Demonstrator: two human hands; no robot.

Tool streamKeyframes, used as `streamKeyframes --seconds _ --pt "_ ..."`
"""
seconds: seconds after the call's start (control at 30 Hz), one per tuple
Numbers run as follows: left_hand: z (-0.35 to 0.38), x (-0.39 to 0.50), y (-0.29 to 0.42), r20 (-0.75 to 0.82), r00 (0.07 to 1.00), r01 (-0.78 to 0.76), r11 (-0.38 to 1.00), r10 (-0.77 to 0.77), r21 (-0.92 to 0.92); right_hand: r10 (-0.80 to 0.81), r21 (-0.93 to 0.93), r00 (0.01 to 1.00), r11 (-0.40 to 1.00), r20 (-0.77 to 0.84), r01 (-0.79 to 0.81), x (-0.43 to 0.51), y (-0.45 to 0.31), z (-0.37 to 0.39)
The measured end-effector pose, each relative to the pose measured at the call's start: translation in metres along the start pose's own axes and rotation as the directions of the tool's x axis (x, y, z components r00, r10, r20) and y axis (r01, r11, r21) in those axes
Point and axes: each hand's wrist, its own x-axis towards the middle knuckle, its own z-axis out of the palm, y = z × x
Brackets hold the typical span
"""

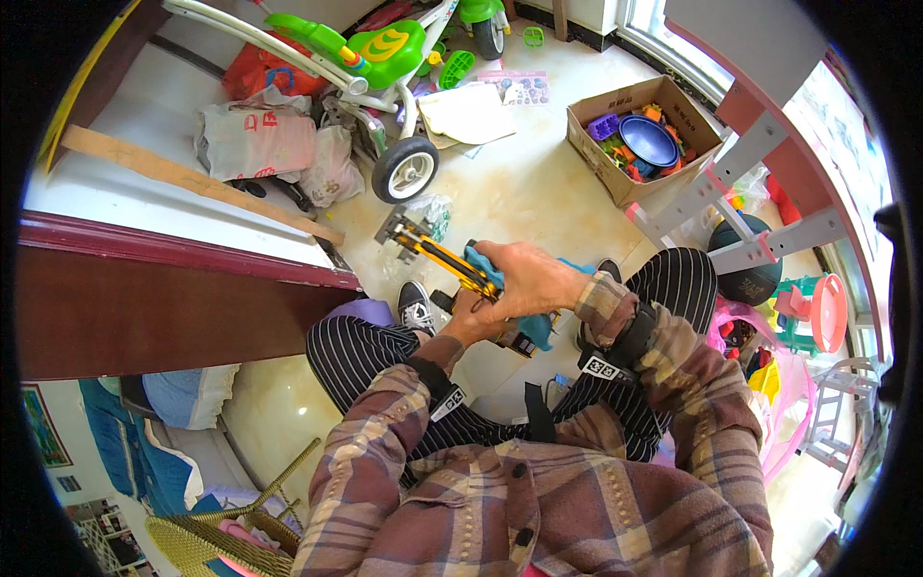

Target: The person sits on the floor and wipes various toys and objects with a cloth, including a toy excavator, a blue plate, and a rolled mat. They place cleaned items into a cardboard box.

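Note:
Both hands are in front of me around a yellow and black toy construction vehicle [433, 254], its long boom pointing up and to the left. A grey attachment sits at the boom's far end. My left hand [469, 319] grips the toy from below, near the base of the boom. Over it, my right hand [537, 278] presses a blue cloth [536, 332] around the boom. Parts of the cloth hang out on both sides of the right hand. Much of the toy's body is hidden behind the hands and wrists.
A child's tricycle [389, 54] stands ahead, near plastic bags [256, 141]. At the right are a cardboard box [613, 169] of toys, a pink and white table frame [750, 155] and a dark ball [746, 278]. A dark red wooden panel [173, 303] borders the left; a wicker chair [209, 534] is behind.

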Motion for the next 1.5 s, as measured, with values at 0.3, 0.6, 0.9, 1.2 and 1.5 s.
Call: streamKeyframes --seconds 0.3,0.6,0.9,1.2,1.5 --pt "0.012 0.050 0.000 0.004 0.985 -0.173 0.984 0.173 -0.036 0.087 0.107 0.995 0.991 -0.043 -0.082 -0.002 0.043 -0.007" --pt "0.020 0.090 0.016 0.066 0.967 -0.252 0.951 0.244 0.178 0.283 0.238 0.901 0.948 -0.327 -0.211 -0.011 0.085 -0.017" --pt "0.012 0.082 0.004 0.105 0.979 -0.188 0.967 0.172 0.170 0.459 0.400 0.655 0.881 -0.600 -0.252 -0.017 0.149 -0.032" --pt "-0.004 0.064 0.012 0.121 0.966 -0.249 0.946 0.227 0.210 0.558 0.536 0.441 0.823 -0.703 -0.187 -0.037 0.182 -0.056" --pt "-0.012 0.055 0.009 0.170 0.972 -0.200 0.949 0.161 0.245 0.630 0.585 0.345 0.776 -0.696 -0.236 -0.053 0.219 -0.089"
